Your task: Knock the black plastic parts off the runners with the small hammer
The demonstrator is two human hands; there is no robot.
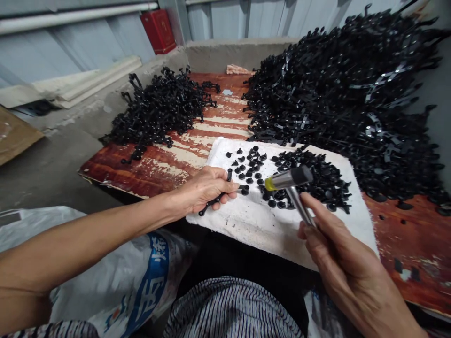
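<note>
1 thin black plastic strip (213,202) is pinched in the closed left hand (204,188) on the white foam pad (253,227). A small steel hammer (291,180) — black-headed — is gripped by the curled right hand (340,256), its head over loose black round caps (322,180).

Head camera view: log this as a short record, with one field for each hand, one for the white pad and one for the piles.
Left hand: pinches a black plastic strip against the white pad
Right hand: grips a small hammer by its metal handle, head above the pad
On pad: small black round parts, scattered at left, heaped at right
Piles: smaller black pile at left, larger black pile at right
Surface: worn red board
</note>
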